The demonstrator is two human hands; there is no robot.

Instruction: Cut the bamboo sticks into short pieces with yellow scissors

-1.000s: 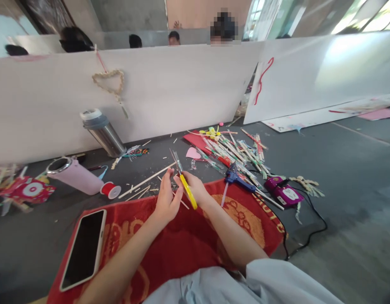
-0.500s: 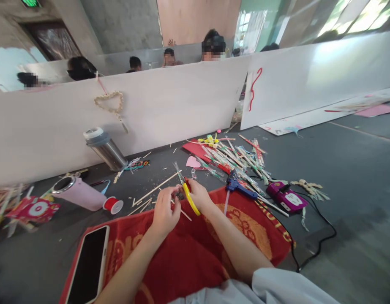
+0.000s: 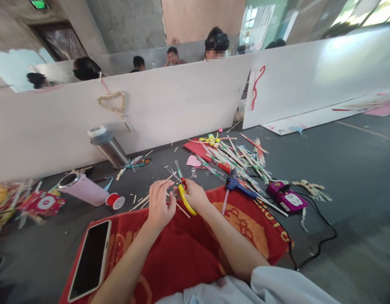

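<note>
My right hand [image 3: 196,195] grips yellow-handled scissors [image 3: 181,190], their blades spread apart and pointing away from me. My left hand [image 3: 159,204] is closed in a pinch right beside the blades, holding a thin stick I can barely make out. Both hands hover over the far edge of a red patterned cloth [image 3: 188,249] spread on the grey floor. Loose thin sticks [image 3: 140,202] lie just beyond my left hand.
A phone [image 3: 91,259] lies on the cloth's left. A tipped pink tumbler [image 3: 82,191], red thread spool [image 3: 115,201] and steel flask [image 3: 107,145] stand left. A blue glue gun [image 3: 239,188], purple device [image 3: 286,197] and pile of straws [image 3: 235,156] lie right. White boards [image 3: 150,105] wall the back; people sit behind.
The scissor blades have opened. My left hand has gone from fingers stretched up to a pinch at the blades. The view has shifted slightly.
</note>
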